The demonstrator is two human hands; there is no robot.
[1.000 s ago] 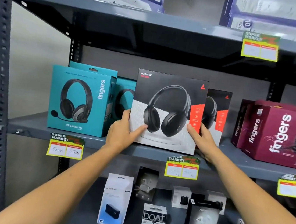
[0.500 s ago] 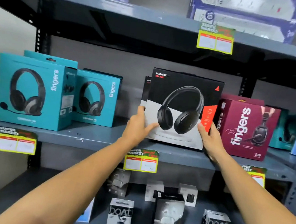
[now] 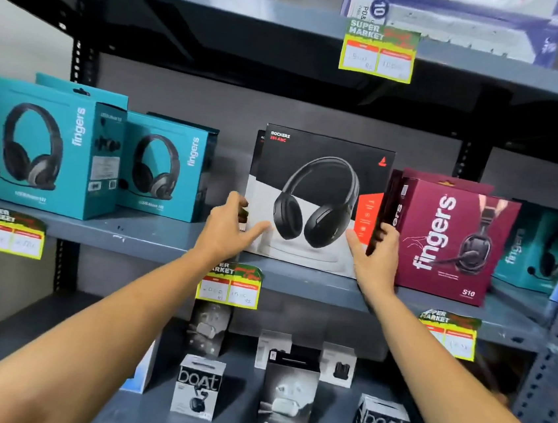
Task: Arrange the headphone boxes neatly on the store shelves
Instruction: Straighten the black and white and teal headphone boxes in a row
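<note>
Gripping black headphone box (image 3: pixel 322 181), upright — between left hand (image 3: pixel 227 230), right hand (image 3: pixel 378 256)

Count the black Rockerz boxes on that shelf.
2: the front Rockerz box, gripped by the left hand and right hand; a second Rockerz box right behind it, only its left edge showing. Others may be hidden.

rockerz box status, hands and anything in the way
Left hand pinches its left edge, right hand grips the right edge. Rockerz box upright at middle shelf. Maroon fingers box crowds right hand.
</note>
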